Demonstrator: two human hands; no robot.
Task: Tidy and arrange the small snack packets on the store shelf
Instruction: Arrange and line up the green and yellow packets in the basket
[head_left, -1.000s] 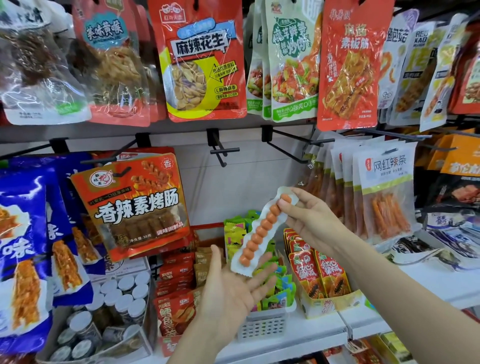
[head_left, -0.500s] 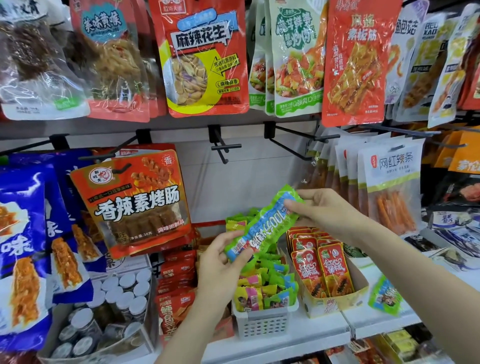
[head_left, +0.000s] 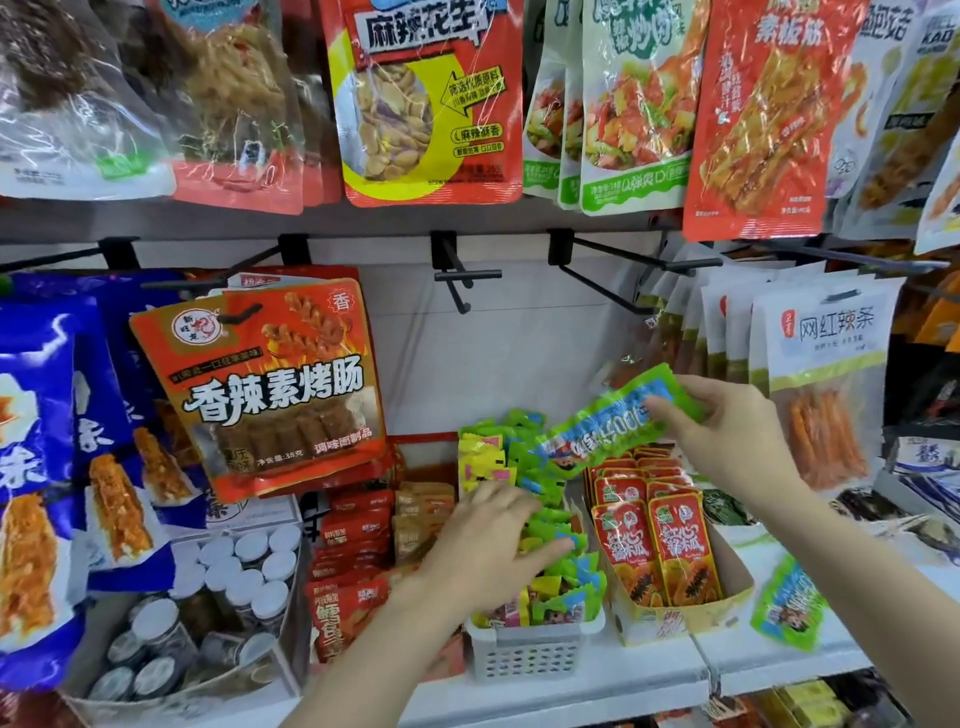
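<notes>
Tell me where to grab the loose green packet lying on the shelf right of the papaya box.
Take the green packet by its upper end, coming from above and the right. It lies flat on the white shelf, so a pinch on that thin end seam looks easiest; the cardboard box crowds its left side.

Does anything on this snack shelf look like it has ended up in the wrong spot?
Yes. One green packet lies loose on the bare white shelf, right of the cardboard box of red packets, while its look-alikes fill the white basket. Also, the red hanging bag on the left hangs tilted on its hook.
</notes>
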